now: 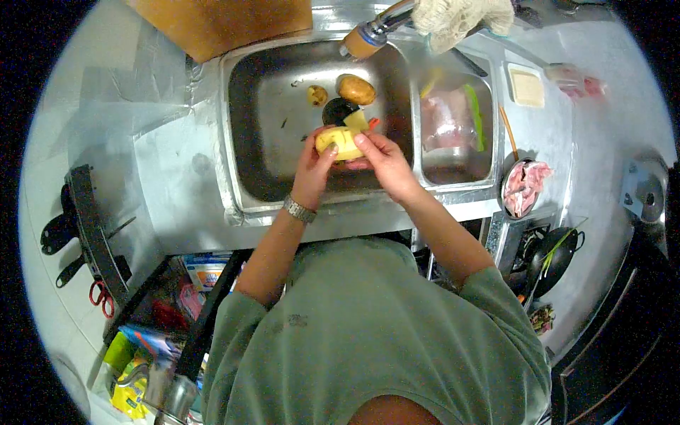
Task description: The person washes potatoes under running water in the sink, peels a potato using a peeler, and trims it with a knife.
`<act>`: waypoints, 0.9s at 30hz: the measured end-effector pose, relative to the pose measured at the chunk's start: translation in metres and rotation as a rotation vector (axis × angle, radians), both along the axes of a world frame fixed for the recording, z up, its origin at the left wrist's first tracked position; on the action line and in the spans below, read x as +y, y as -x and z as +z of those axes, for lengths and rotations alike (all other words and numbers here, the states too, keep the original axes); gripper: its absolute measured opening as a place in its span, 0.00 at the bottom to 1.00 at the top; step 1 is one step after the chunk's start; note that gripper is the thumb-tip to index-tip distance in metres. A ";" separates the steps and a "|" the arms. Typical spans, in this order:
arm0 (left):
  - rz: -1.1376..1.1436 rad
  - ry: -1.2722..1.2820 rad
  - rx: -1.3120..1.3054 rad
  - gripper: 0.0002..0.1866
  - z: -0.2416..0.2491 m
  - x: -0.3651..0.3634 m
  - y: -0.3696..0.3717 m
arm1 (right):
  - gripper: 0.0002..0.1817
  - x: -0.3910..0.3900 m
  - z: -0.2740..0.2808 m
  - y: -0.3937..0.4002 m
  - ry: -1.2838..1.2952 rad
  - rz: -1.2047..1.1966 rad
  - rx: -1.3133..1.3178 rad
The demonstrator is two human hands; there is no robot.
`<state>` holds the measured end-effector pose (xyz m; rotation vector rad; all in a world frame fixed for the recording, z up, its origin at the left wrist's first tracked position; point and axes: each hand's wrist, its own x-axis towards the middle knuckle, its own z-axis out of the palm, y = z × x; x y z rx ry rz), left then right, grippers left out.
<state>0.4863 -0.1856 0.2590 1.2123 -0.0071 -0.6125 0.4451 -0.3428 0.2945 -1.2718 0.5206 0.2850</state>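
Over the large sink basin [262, 156], a yellow peeled potato [340, 144] is held between both hands. My left hand [312, 166] wraps its left end, thumb across the near side. At the other end, my right hand [386, 159] grips it with the thumb on top. Just beyond my fingers, a pale yellow flat piece [355, 120] and a small orange-red bit [373, 123] lie by the dark drain [337, 110]. A brown unpeeled potato [356, 90] rests farther back, with a smaller, partly peeled potato [317, 95] to its left.
The faucet [365, 41] overhangs the back of the basin. A bagged pinkish item [450, 124] lies in the smaller right basin. Right of it stands a pan of raw meat [524, 188], with a wok [556, 262] nearer. Knives and red scissors [101, 299] hang at left.
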 end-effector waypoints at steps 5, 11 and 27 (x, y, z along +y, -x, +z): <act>0.200 0.194 0.370 0.20 -0.025 0.005 0.017 | 0.28 0.007 -0.014 0.007 0.072 0.091 0.016; 0.393 0.112 0.417 0.21 -0.006 0.036 0.007 | 0.21 -0.039 -0.047 0.010 1.055 0.495 -0.040; 0.410 0.111 0.415 0.22 -0.013 0.076 0.016 | 0.09 -0.028 -0.204 -0.016 1.520 1.010 -0.439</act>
